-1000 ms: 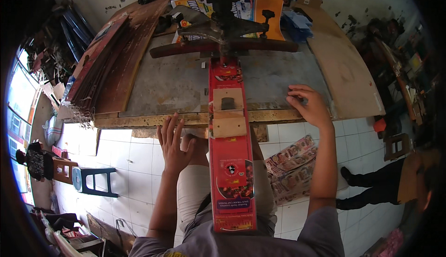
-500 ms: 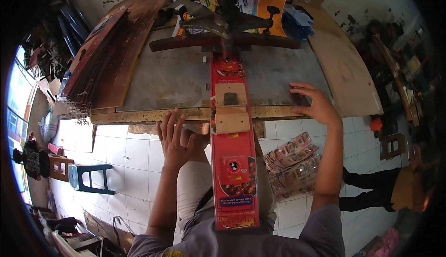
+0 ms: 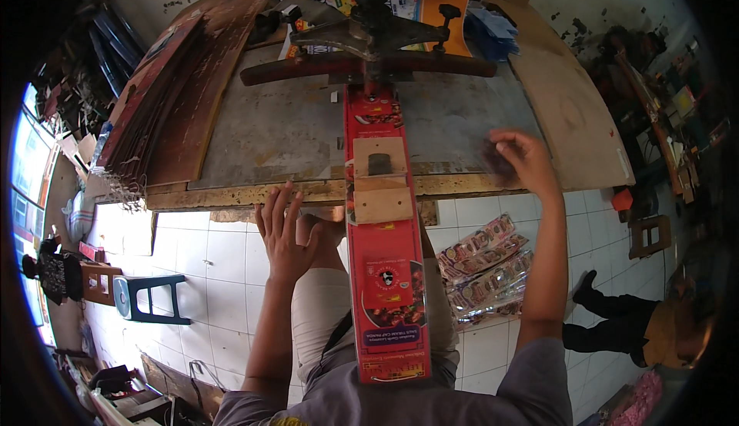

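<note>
My left hand [image 3: 286, 233] rests against the wooden front edge of the table [image 3: 304, 193], its fingers spread and holding nothing. At the right, just above the same edge, my right hand [image 3: 526, 160] has curled fingers pinched round a dark, smeared thing that I cannot make out. Between my hands a long red printed strip [image 3: 385, 245] runs from the table down over my lap. Two light wooden blocks [image 3: 383, 205] sit across it, with a dark grey piece [image 3: 379, 164] on the farther one. A dark metal machine head [image 3: 369, 37] stands over the strip's far end.
Stacked brown boards [image 3: 165, 110] line the table's left, and a tan board [image 3: 570, 103] its right. Printed packs in clear plastic [image 3: 489, 272] lie on the tiled floor. A blue stool [image 3: 152, 300] stands left. A person in dark trousers [image 3: 612, 322] is at the right.
My right hand has shifted slightly and its fingers have curled in more. My left hand stays at the table edge. The whole view has moved a little.
</note>
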A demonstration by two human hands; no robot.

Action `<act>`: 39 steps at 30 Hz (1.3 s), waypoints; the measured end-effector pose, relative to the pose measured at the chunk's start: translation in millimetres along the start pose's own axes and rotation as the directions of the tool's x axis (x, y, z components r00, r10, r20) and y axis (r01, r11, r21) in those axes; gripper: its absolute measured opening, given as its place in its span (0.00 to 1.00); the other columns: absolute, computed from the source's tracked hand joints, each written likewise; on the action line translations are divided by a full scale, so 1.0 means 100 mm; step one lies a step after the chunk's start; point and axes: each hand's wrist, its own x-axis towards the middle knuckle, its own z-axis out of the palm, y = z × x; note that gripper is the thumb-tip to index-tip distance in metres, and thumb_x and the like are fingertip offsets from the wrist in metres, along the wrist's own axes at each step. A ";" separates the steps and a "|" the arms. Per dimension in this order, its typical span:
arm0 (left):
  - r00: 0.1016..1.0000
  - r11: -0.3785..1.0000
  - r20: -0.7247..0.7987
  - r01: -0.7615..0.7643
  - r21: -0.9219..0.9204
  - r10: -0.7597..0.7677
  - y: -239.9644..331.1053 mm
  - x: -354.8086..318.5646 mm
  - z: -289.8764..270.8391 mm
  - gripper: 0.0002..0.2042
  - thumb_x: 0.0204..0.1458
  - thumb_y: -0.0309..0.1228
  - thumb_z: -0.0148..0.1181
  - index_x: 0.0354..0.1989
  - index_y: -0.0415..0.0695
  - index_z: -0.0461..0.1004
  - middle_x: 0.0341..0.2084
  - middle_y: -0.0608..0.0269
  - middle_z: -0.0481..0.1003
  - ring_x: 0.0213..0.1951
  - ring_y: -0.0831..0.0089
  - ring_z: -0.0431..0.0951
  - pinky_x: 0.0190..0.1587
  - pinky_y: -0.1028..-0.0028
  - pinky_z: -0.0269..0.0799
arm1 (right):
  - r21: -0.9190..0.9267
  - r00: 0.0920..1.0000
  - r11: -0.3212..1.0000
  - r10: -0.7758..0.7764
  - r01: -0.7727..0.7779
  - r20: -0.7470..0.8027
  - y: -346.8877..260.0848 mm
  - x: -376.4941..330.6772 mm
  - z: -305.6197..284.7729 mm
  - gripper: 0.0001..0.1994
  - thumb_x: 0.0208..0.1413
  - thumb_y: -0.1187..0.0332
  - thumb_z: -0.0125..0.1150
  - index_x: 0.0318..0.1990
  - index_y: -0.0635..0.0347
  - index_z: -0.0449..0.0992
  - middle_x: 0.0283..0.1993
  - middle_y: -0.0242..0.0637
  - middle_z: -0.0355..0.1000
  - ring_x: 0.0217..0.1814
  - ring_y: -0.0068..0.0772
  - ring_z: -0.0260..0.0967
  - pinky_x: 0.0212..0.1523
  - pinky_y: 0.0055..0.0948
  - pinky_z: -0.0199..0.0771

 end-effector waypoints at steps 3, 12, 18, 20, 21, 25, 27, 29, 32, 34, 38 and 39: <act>1.000 1.000 0.019 -0.002 -0.002 0.002 0.05 0.06 -0.10 0.34 0.59 0.35 0.70 0.75 0.50 0.67 0.76 0.56 0.67 0.79 0.51 0.61 0.80 0.45 0.45 | -0.037 0.945 0.999 0.011 -0.024 -0.326 -0.13 0.13 -0.04 0.09 0.72 0.68 0.65 0.52 0.64 0.83 0.54 0.37 0.84 0.57 0.31 0.79 0.62 0.32 0.74; 0.997 0.840 -0.023 -0.074 -0.537 0.073 0.70 0.32 -0.82 0.38 0.60 0.50 0.72 0.72 0.40 0.67 0.73 0.36 0.66 0.73 0.41 0.67 0.74 0.47 0.61 | 0.011 0.809 0.837 -0.526 0.548 -0.261 -1.37 -0.57 0.66 0.12 0.61 0.73 0.74 0.50 0.57 0.81 0.41 0.34 0.76 0.42 0.26 0.73 0.44 0.34 0.73; 0.960 0.785 0.074 -0.175 -0.594 0.271 1.14 0.57 -1.16 0.39 0.46 0.47 0.84 0.67 0.49 0.75 0.66 0.50 0.75 0.61 0.59 0.79 0.64 0.57 0.70 | 0.243 0.826 0.826 -0.548 0.509 0.130 -2.01 -0.94 0.90 0.13 0.57 0.70 0.78 0.48 0.56 0.83 0.38 0.36 0.78 0.37 0.32 0.76 0.38 0.34 0.74; 0.909 0.720 0.180 -0.165 -0.674 0.377 0.97 0.55 -1.14 0.29 0.48 0.43 0.83 0.59 0.49 0.81 0.56 0.59 0.84 0.52 0.68 0.84 0.61 0.60 0.70 | 0.195 0.789 0.801 -0.594 0.565 0.154 -2.00 -0.93 0.83 0.12 0.57 0.69 0.79 0.46 0.57 0.84 0.36 0.36 0.80 0.36 0.33 0.77 0.39 0.34 0.75; 0.945 0.647 0.162 -0.064 -0.759 0.283 0.99 0.58 -1.19 0.17 0.52 0.38 0.81 0.48 0.48 0.85 0.40 0.72 0.88 0.39 0.74 0.86 0.57 0.63 0.72 | 0.156 0.805 0.812 -0.581 0.562 0.125 -1.99 -0.91 0.80 0.11 0.57 0.70 0.78 0.45 0.58 0.85 0.36 0.35 0.80 0.37 0.33 0.77 0.39 0.33 0.75; 0.934 0.598 0.349 0.236 -0.766 0.078 0.74 0.55 -1.16 0.17 0.56 0.36 0.80 0.50 0.47 0.84 0.41 0.65 0.88 0.37 0.73 0.87 0.54 0.62 0.78 | 0.077 0.883 0.881 -0.469 0.467 0.009 -1.90 -0.77 0.60 0.08 0.59 0.72 0.76 0.44 0.61 0.86 0.36 0.34 0.81 0.38 0.29 0.78 0.41 0.29 0.75; 0.931 0.615 0.356 0.235 -0.753 0.080 0.75 0.81 -1.17 0.20 0.54 0.37 0.80 0.53 0.45 0.85 0.43 0.62 0.87 0.43 0.67 0.88 0.51 0.63 0.80 | 0.152 0.925 0.913 -0.374 0.379 -0.066 -1.83 -0.69 0.58 0.07 0.61 0.73 0.75 0.45 0.62 0.86 0.38 0.34 0.80 0.39 0.26 0.77 0.42 0.27 0.74; 0.973 0.700 0.203 0.068 -0.711 0.112 0.85 1.09 -1.18 0.22 0.54 0.37 0.80 0.56 0.44 0.85 0.45 0.60 0.87 0.47 0.64 0.88 0.51 0.63 0.81 | 0.319 0.952 0.898 -0.273 0.304 -0.140 -1.79 -0.58 0.61 0.06 0.64 0.73 0.73 0.46 0.62 0.86 0.39 0.33 0.80 0.40 0.23 0.77 0.43 0.25 0.74; 0.971 0.742 -0.010 -0.189 -0.643 0.238 1.00 1.36 -1.16 0.23 0.56 0.38 0.78 0.59 0.43 0.84 0.47 0.58 0.88 0.48 0.63 0.88 0.53 0.62 0.82 | 0.204 0.911 0.889 -0.409 0.410 -0.047 -1.95 -0.41 0.63 0.06 0.67 0.73 0.71 0.47 0.63 0.85 0.40 0.32 0.78 0.41 0.22 0.76 0.45 0.23 0.74; 0.938 0.602 0.161 -0.060 -0.796 0.306 1.01 1.44 -1.19 0.22 0.57 0.37 0.77 0.59 0.43 0.83 0.47 0.58 0.88 0.47 0.63 0.89 0.53 0.62 0.83 | 0.231 0.913 0.884 -0.403 0.407 -0.069 -2.02 -0.32 0.67 0.05 0.67 0.73 0.71 0.47 0.63 0.85 0.41 0.33 0.79 0.42 0.22 0.76 0.45 0.23 0.74; 0.896 0.758 0.364 0.051 -0.650 0.253 0.77 1.53 -1.06 0.15 0.61 0.32 0.73 0.54 0.41 0.84 0.46 0.58 0.88 0.42 0.63 0.89 0.48 0.64 0.84 | 0.282 0.934 0.891 -0.335 0.356 -0.121 -1.90 -0.13 0.72 0.04 0.67 0.74 0.71 0.46 0.62 0.85 0.43 0.33 0.79 0.44 0.21 0.77 0.45 0.22 0.73; 0.919 0.792 0.353 0.082 -0.604 0.174 0.73 1.56 -1.01 0.13 0.62 0.31 0.71 0.52 0.41 0.84 0.45 0.58 0.88 0.40 0.63 0.89 0.46 0.64 0.84 | 0.260 0.924 0.888 -0.349 0.379 -0.155 -1.83 -0.08 0.74 0.04 0.66 0.75 0.71 0.46 0.61 0.85 0.44 0.33 0.80 0.46 0.23 0.77 0.46 0.23 0.74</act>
